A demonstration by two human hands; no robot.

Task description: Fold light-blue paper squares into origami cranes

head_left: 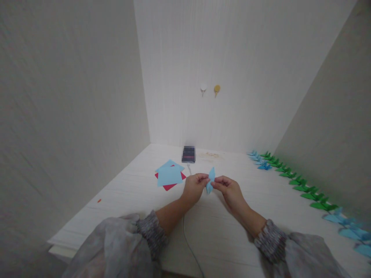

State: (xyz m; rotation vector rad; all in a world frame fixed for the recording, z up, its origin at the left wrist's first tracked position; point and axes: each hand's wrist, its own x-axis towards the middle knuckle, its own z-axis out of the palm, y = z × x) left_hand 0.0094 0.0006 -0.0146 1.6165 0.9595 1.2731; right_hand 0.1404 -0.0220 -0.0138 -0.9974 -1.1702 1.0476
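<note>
We see a white counter (130,200); over it, left hand (194,189) and right hand (232,192), each grip pinched closed on one folded paper (211,178). We note it's light blue, slim, pointed on top, tilted slightly between them.

A white hook (203,88) and a yellow hook (217,88) share the back wall (246,50), upper centre; a pixelated dark device (188,154) lies mid-frame, a pale cable (191,251) bottom centre, an orange scrap (99,200) lower left.
</note>
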